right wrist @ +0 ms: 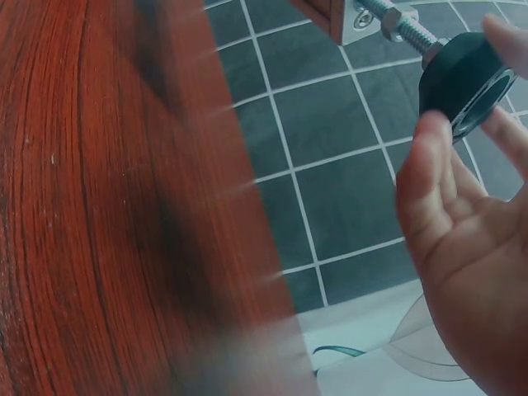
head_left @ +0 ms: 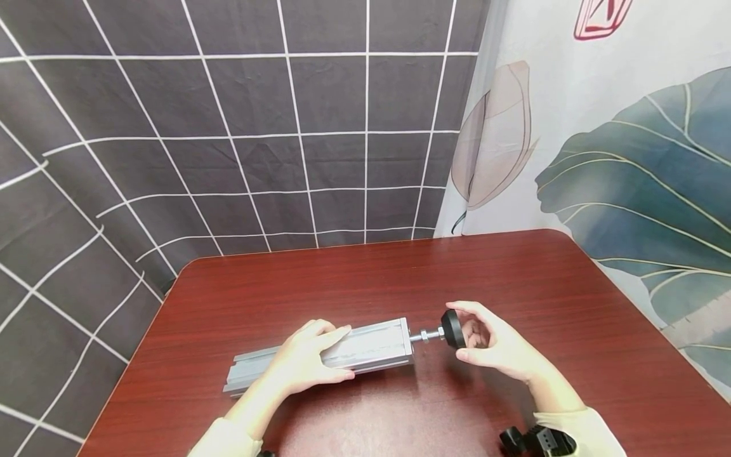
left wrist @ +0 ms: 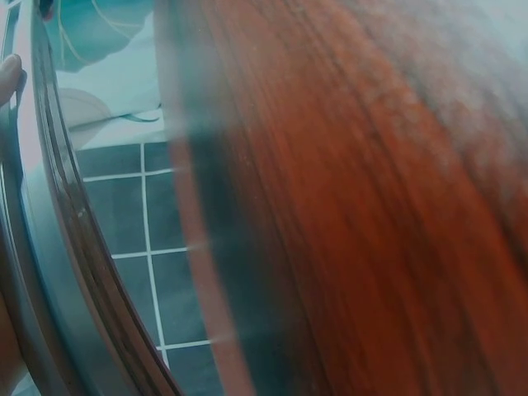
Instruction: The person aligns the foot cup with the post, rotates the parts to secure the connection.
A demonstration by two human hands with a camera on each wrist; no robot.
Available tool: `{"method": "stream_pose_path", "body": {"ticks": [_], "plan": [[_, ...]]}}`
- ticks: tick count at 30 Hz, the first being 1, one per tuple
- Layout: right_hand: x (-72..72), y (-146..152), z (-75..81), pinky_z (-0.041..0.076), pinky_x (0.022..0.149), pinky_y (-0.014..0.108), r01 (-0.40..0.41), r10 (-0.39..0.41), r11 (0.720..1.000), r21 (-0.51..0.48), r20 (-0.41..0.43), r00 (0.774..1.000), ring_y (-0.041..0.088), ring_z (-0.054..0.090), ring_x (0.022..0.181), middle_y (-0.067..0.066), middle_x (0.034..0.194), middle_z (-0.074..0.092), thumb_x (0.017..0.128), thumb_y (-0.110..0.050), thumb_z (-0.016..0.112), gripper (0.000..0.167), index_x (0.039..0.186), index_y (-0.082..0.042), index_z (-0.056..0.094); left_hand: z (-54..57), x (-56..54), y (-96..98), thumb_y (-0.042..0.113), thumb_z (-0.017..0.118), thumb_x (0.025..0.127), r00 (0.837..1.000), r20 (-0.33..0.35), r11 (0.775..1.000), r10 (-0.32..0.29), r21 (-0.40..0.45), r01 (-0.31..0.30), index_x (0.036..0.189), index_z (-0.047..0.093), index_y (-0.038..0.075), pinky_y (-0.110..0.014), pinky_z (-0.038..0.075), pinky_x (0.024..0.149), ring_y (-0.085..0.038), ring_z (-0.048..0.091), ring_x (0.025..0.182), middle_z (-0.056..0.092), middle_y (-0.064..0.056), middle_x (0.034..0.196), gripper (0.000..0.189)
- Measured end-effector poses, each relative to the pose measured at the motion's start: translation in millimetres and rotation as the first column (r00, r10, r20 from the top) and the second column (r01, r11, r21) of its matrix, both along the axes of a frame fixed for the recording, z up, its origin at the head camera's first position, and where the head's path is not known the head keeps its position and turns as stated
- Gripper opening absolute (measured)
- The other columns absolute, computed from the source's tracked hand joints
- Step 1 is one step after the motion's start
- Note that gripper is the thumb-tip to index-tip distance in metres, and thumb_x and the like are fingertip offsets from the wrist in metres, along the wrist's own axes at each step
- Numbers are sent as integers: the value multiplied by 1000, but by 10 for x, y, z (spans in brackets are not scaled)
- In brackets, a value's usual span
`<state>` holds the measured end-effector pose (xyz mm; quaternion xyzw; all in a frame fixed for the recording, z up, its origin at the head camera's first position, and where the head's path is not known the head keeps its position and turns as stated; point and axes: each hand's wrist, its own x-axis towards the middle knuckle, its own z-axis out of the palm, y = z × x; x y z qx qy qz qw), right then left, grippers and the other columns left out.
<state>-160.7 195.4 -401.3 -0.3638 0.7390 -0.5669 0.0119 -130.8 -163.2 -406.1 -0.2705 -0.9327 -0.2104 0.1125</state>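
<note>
A silver aluminium extrusion profile [head_left: 377, 343] lies slantwise over the front of the table. My left hand [head_left: 305, 362] grips it across its middle, thumb on the near side and fingers over the top. From its right end cap sticks a threaded rod [head_left: 427, 335] with nuts, ending in a black round levelling foot [head_left: 452, 329]. My right hand [head_left: 499, 339] holds this foot by its rim between thumb and fingers. In the right wrist view the foot [right wrist: 462, 78] shows its hollow underside towards the palm. The left wrist view catches the profile's grooved side [left wrist: 78, 247] and one fingertip.
The reddish-brown wooden table [head_left: 320, 279] has rounded far corners. Behind it hangs a dark grey cloth with a white grid [head_left: 331, 108]; a white leaf-patterned curtain [head_left: 548, 127] hangs at the right. A black wrist device [head_left: 545, 441] sits by the right sleeve.
</note>
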Motion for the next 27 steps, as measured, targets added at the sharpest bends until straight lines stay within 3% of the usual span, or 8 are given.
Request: {"method": "stream_pose_path", "body": {"ticks": [3,6,13,18,23,27], "plan": [[-5,-6,-2,47,63,24,16,-16,1000,-2,-2,1000,14,55,77,1,103,52,71,16,68,66,130,3,42,-2,1,0,54,76,66,1000,1,1000,-2,-3,2,123,64,18,-32,45,80,-11,52,95,55,7,100,68],[-7,-6,4,48,67,23,-10,10,1000,-19,13,1000,14,57,81,3,105,53,71,18,67,67,131,6,40,-4,1,0,55,76,67,1000,3,1000,-3,-4,3,123,64,19,-32,45,80,-11,52,94,54,7,100,68],[3,5,15,46,66,25,-46,46,999,19,-12,999,15,55,80,1,113,47,72,15,68,74,137,-2,37,-10,-5,-6,55,76,67,1000,14,1000,1,-3,-1,123,64,19,-32,44,80,-11,51,94,54,8,100,68],[-10,2,10,44,53,26,-28,28,1000,-3,-18,999,13,53,66,1,96,51,75,15,66,68,136,-5,43,1,0,-5,55,76,67,1000,22,1000,4,-4,-4,124,63,19,-32,44,81,-11,52,95,54,7,101,68],[-18,-4,14,48,60,25,0,2,1000,-30,45,999,14,57,71,3,96,56,78,13,63,57,130,-8,50,-6,-3,0,55,76,66,1000,8,1000,-4,-7,4,124,63,20,-32,44,81,-11,51,95,54,8,100,69],[-14,-11,13,49,56,29,14,-13,999,-29,56,998,17,58,64,3,82,58,82,11,60,49,124,-13,54,-34,-14,2,56,76,66,1000,-16,1000,-15,-16,15,124,63,20,-31,44,81,-9,51,93,53,10,98,70]]}}
